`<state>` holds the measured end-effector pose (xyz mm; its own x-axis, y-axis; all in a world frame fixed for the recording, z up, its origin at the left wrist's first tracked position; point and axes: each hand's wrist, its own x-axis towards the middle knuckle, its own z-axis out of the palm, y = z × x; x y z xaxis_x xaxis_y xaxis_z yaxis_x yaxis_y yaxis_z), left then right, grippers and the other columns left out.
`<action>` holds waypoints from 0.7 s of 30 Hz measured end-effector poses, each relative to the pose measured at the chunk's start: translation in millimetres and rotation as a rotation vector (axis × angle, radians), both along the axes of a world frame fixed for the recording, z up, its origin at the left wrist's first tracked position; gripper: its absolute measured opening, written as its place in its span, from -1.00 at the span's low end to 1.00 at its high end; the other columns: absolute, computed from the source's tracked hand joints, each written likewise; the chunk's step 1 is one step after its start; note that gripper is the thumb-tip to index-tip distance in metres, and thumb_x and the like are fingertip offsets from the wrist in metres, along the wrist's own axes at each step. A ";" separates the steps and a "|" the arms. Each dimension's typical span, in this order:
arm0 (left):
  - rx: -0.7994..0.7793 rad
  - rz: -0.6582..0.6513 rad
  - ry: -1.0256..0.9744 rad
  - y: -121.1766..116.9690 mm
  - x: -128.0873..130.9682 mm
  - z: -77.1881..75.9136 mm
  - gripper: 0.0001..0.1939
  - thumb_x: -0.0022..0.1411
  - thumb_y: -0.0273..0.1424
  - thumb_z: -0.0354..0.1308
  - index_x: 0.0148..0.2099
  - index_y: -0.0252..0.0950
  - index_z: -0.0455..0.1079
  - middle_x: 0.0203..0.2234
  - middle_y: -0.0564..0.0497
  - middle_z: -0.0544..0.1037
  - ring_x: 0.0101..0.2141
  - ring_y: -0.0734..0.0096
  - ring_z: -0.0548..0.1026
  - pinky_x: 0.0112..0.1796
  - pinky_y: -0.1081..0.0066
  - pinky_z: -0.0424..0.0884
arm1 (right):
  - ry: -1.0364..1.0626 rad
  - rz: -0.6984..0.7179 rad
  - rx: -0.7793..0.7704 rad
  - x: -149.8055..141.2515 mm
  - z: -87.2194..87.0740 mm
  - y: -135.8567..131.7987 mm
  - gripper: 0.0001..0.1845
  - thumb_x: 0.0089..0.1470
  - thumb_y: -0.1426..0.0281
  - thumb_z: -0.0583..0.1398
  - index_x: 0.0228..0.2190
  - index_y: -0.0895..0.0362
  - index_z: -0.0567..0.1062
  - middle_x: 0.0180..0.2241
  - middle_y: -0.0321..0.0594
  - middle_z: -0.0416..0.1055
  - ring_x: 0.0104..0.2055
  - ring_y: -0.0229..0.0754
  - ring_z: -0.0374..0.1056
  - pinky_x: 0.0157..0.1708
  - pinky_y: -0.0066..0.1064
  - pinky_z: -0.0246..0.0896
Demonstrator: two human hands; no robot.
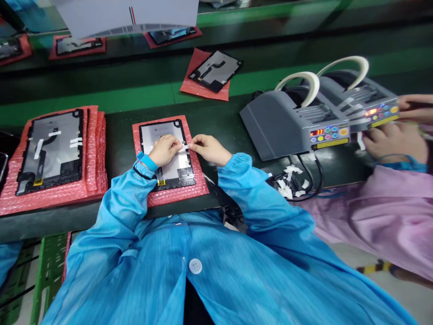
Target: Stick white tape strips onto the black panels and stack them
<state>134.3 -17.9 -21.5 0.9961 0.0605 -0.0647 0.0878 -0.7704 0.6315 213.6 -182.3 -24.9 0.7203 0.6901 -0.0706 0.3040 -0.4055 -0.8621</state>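
Note:
A tablet screen panel [173,168] with a black frame and a grey back lies face down on a red bubble-wrap sheet [203,186] in front of me. My left hand [165,150] rests over the panel, its fingers pinched near the right edge. Just across from it, my right hand [210,149] is closed with thumb and forefinger together at that same edge. Between the two sets of fingertips runs a short strip of white tape [184,147], pinched at both ends. Part of the panel's middle is hidden under my left hand.
On the left stands a stack of bubble-wrap sheets [96,158] with a taped panel [56,144] on top. Another panel [216,70] lies behind. Right of me are two grey tape dispensers [280,126], tape scraps [287,183], cables, and a co-worker's hands [394,142] at the farther dispenser.

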 end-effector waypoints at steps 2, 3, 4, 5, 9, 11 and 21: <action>0.024 0.039 0.005 -1.8 1.8 -2.5 -0.85 0.18 -0.36 0.03 -0.38 -0.28 0.37 -0.38 -0.02 0.40 -0.25 0.29 0.32 -0.13 0.21 0.24 | -0.107 -0.012 -0.015 0.9 -6.4 5.3 -0.87 -0.05 0.41 0.17 -0.58 0.14 0.38 -0.51 -0.27 0.30 -0.36 -0.22 0.24 -0.26 -0.32 0.17; 0.045 0.074 0.012 -3.4 2.7 -3.7 -0.85 0.17 -0.34 0.05 -0.38 -0.27 0.37 -0.36 -0.04 0.40 -0.22 0.25 0.32 -0.13 0.19 0.24 | -0.152 -0.023 -0.019 1.4 -9.9 7.5 -0.87 -0.05 0.43 0.18 -0.59 0.14 0.38 -0.50 -0.26 0.29 -0.31 -0.19 0.24 -0.21 -0.29 0.17; 0.070 0.114 0.020 -5.5 3.5 -4.6 -0.85 0.17 -0.33 0.06 -0.39 -0.27 0.38 -0.34 -0.05 0.40 -0.19 0.21 0.31 -0.12 0.17 0.23 | -0.184 -0.035 -0.023 2.0 -13.6 9.3 -0.87 -0.06 0.45 0.18 -0.60 0.14 0.38 -0.49 -0.25 0.28 -0.27 -0.17 0.24 -0.17 -0.27 0.16; 0.095 0.150 0.029 -7.8 4.2 -5.3 -0.85 0.16 -0.33 0.07 -0.41 -0.27 0.38 -0.32 -0.07 0.40 -0.16 0.17 0.30 -0.12 0.14 0.22 | -0.207 -0.047 -0.028 2.5 -17.1 10.6 -0.87 -0.07 0.46 0.18 -0.61 0.13 0.38 -0.48 -0.24 0.26 -0.25 -0.15 0.24 -0.14 -0.25 0.15; 0.160 0.222 0.072 -16.2 5.4 -4.2 -0.84 0.16 -0.36 0.08 -0.45 -0.28 0.36 -0.27 -0.12 0.38 -0.09 0.02 0.27 -0.11 0.05 0.18 | -0.258 -0.064 -0.046 3.2 -28.2 12.6 -0.86 -0.07 0.48 0.18 -0.61 0.13 0.38 -0.47 -0.23 0.23 -0.23 -0.13 0.22 -0.12 -0.23 0.15; 0.172 0.221 0.085 -18.1 5.2 -2.8 -0.84 0.15 -0.38 0.09 -0.46 -0.28 0.35 -0.26 -0.13 0.38 -0.08 -0.02 0.26 -0.11 0.03 0.18 | -0.274 -0.065 -0.060 2.3 -30.8 12.6 -0.87 -0.07 0.48 0.18 -0.61 0.13 0.39 -0.46 -0.21 0.23 -0.23 -0.13 0.22 -0.12 -0.23 0.15; 0.254 0.200 0.118 -23.2 2.2 2.0 -0.83 0.17 -0.37 0.08 -0.45 -0.30 0.35 -0.21 -0.18 0.39 -0.04 -0.06 0.26 -0.09 0.03 0.17 | -0.284 -0.068 -0.187 1.8 -23.4 13.0 -0.87 -0.07 0.45 0.20 -0.61 0.15 0.42 -0.46 -0.18 0.22 -0.24 -0.10 0.22 -0.12 -0.21 0.15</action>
